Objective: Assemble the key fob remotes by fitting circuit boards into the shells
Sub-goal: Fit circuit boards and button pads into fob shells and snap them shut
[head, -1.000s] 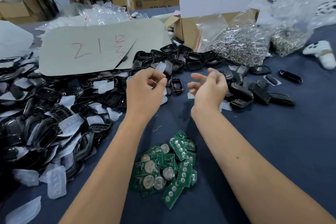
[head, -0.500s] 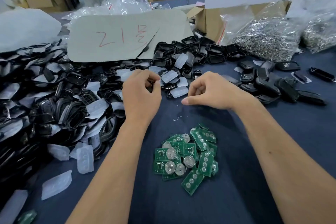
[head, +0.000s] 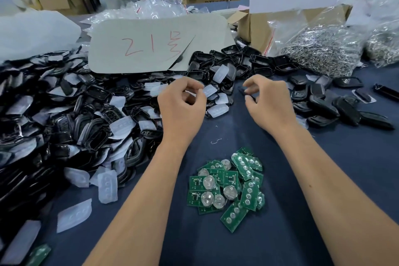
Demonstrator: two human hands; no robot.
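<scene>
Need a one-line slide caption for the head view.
Left hand pinches a translucent button pad, right hand a black shell, above green circuit boards.

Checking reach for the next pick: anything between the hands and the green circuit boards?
Nothing visible. The circuit boards lie in the open on bare blue cloth between the forearms, nearer the person than the left hand and right hand.
</scene>
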